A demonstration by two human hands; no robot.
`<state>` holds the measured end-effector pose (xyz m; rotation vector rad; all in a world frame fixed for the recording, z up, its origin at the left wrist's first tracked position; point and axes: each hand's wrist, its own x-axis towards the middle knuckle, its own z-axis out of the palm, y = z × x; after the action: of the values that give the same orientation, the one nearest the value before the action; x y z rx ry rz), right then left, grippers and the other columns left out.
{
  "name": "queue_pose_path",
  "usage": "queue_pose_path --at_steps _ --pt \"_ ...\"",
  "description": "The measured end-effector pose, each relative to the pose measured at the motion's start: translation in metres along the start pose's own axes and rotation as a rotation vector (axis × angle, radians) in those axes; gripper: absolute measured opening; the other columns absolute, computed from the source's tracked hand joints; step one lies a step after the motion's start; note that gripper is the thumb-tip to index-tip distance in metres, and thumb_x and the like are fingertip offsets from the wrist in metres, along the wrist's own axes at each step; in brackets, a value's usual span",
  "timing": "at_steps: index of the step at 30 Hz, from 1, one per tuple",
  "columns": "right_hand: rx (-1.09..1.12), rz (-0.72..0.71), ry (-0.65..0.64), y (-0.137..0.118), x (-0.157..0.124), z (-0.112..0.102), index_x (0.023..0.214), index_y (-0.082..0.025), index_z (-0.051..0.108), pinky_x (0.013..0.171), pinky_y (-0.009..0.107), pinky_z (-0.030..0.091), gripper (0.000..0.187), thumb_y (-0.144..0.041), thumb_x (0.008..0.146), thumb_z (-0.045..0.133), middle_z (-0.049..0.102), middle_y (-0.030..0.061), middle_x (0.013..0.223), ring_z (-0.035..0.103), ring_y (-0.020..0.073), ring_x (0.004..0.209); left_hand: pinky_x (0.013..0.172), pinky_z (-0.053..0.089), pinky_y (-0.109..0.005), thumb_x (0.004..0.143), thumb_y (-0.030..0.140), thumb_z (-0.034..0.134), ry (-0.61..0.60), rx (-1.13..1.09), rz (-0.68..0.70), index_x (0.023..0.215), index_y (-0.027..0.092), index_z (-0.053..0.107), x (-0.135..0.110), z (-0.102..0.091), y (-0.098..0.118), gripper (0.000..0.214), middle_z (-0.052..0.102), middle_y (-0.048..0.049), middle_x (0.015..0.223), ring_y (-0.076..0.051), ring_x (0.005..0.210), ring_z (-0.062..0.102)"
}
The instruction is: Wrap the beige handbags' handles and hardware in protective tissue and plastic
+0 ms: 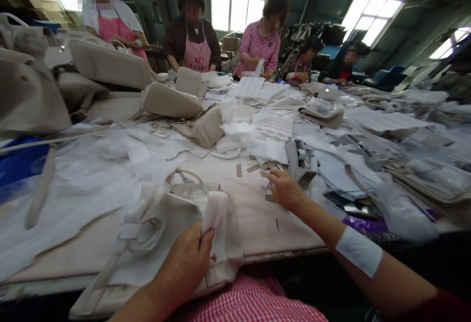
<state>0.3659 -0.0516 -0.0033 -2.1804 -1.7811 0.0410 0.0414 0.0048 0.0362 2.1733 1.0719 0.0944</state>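
Left hand (189, 256) pinches a bag (162, 221) by its edge; right hand (285, 188), fingers spread, beside strips (271, 198). Bag seems soft, light; edge suits gripping.

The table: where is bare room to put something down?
On the table, mainly between the near bag and the right hand, down to the front edge. A smaller patch borders the white sheeting, lower left. Crowded: far side and right.

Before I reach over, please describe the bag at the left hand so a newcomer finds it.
On the table, find the near edge, left of centre. A pale bag lies there; unlike the bags piled beyond, the left hand holds it.
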Motion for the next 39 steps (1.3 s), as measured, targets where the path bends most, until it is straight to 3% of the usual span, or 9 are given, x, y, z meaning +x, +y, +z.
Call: queue_pose_path --at_steps 7,11,14,17,19,24,29,33,39 --pt "0.248 -0.044 0.006 0.010 0.032 0.006 0.081 -0.015 0.073 0.094 0.040 0.043 0.016 -0.008 0.077 0.059 0.068 0.0132 0.099 0.058 0.0260 0.102 0.076 0.044 -0.035 0.097 0.040 0.029 -0.009 -0.044 -0.011 0.089 0.018 0.058 -0.012 -0.015 0.002 0.037 0.066 -0.0100 0.088 -0.026 0.087 0.063" --pt "0.525 -0.009 0.096 -0.016 0.040 -0.005 0.105 -0.016 0.068 0.072 0.032 0.051 0.029 -0.033 0.093 0.048 0.069 0.0078 0.082 0.064 0.0185 0.076 0.076 0.044 -0.034 0.097 0.042 0.032 0.011 -0.148 -0.091 0.085 0.019 0.056 -0.018 -0.016 -0.001 0.036 0.067 -0.0074 0.084 -0.024 0.085 0.065" --pt "0.881 0.123 0.138 -0.047 0.036 -0.014 0.119 -0.016 0.057 0.048 0.025 0.045 0.043 -0.048 0.096 0.040 0.058 -0.0022 0.061 0.053 0.0126 0.049 0.075 0.044 -0.033 0.096 0.043 0.036 0.040 -0.172 -0.095 0.084 0.019 0.057 -0.019 -0.013 -0.003 0.034 0.068 -0.0066 0.082 -0.024 0.082 0.064" --pt "1.466 0.321 0.003 -0.080 0.023 -0.018 0.102 -0.019 0.058 0.046 0.021 0.045 0.033 -0.044 0.083 0.064 0.058 -0.0044 0.065 0.051 0.0087 0.048 0.075 0.044 -0.033 0.095 0.042 0.038 0.052 -0.204 -0.094 0.085 0.019 0.058 -0.018 -0.014 -0.003 0.033 0.068 -0.0066 0.082 -0.024 0.081 0.063" --pt "1.633 0.370 -0.161 -0.098 0.010 -0.016 0.090 -0.017 0.058 0.047 0.021 0.047 0.030 -0.039 0.075 0.073 0.067 0.0015 0.079 0.055 0.0083 0.053 0.076 0.044 -0.033 0.095 0.041 0.038 0.055 -0.237 -0.079 0.087 0.018 0.060 -0.019 -0.017 -0.002 0.032 0.068 -0.0064 0.083 -0.023 0.080 0.063" --pt "1.400 0.325 -0.545 -0.127 -0.026 -0.006 0.096 -0.018 0.062 0.033 0.018 0.034 0.034 -0.050 0.085 0.059 0.064 -0.0031 0.065 0.048 0.0065 0.035 0.071 0.046 -0.031 0.093 0.041 0.043 -0.002 -0.405 -0.113 0.091 0.016 0.061 -0.019 -0.022 -0.005 0.032 0.068 -0.0051 0.078 -0.021 0.075 0.062" --pt "1.197 0.204 -0.689 -0.139 -0.036 -0.006 0.084 -0.018 0.064 0.042 0.018 0.041 0.017 -0.032 0.088 0.054 0.064 -0.0028 0.061 0.053 0.0080 0.044 0.059 0.049 -0.027 0.090 0.046 0.049 -0.100 -0.710 -0.248 0.095 0.014 0.058 -0.018 -0.016 -0.010 0.034 0.064 -0.0016 0.074 -0.016 0.065 0.062" --pt "1.176 0.197 -0.689 -0.141 -0.029 -0.002 0.080 -0.019 0.068 0.039 0.019 0.038 0.019 -0.030 0.085 0.053 0.062 -0.0031 0.058 0.051 0.0094 0.043 0.053 0.045 -0.023 0.089 0.050 0.052 -0.136 -0.771 -0.282 0.100 0.013 0.057 -0.017 -0.016 -0.007 0.039 0.063 0.0000 0.067 -0.014 0.059 0.060" --pt "0.836 0.111 -0.411 -0.143 -0.017 0.007 0.082 -0.020 0.075 0.053 0.023 0.041 0.017 -0.016 0.073 0.061 0.068 -0.0013 0.063 0.056 0.0133 0.056 0.053 0.045 -0.023 0.089 0.050 0.052 -0.099 -0.752 -0.302 0.093 0.015 0.056 -0.017 -0.015 -0.004 0.036 0.062 0.0009 0.064 -0.015 0.059 0.060"
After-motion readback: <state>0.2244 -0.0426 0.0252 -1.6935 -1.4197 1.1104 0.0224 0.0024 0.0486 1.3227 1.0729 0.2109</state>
